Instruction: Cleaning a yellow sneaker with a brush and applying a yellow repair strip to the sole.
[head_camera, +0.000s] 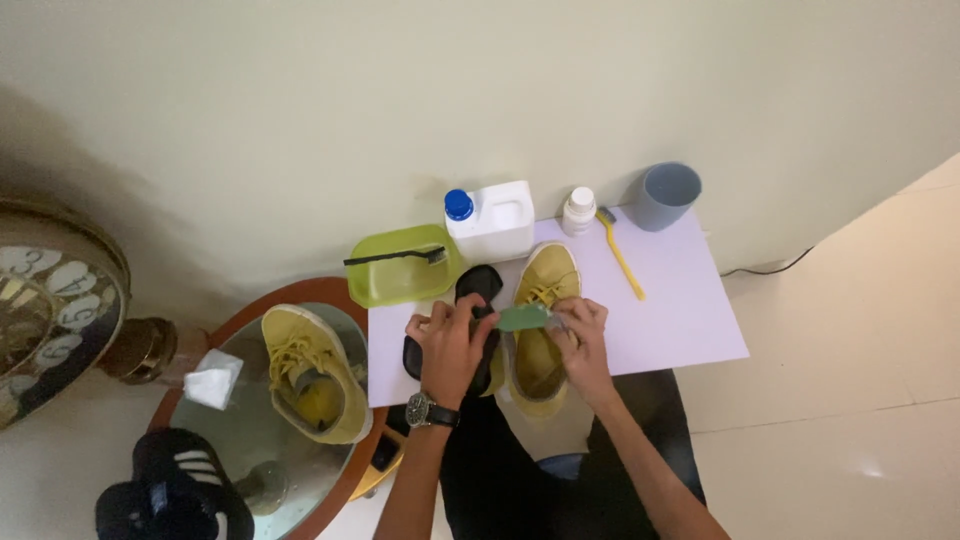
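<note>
Pale lilac sheet (680, 310) on cream floor tiles by a wall, both hands' fingers (470, 318) pinching a green insole (524, 318) (yellow shoe (542, 345) beneath)

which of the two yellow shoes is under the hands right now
The yellow shoe on the white sheet, beneath both hands; the other yellow shoe lies apart on the round glass table.

Soft, dim indoor light, a little blurry.
A dark shadow falls on the wall (150, 180) at left; the floor (860, 440) shines with small glare; edges bend.
</note>
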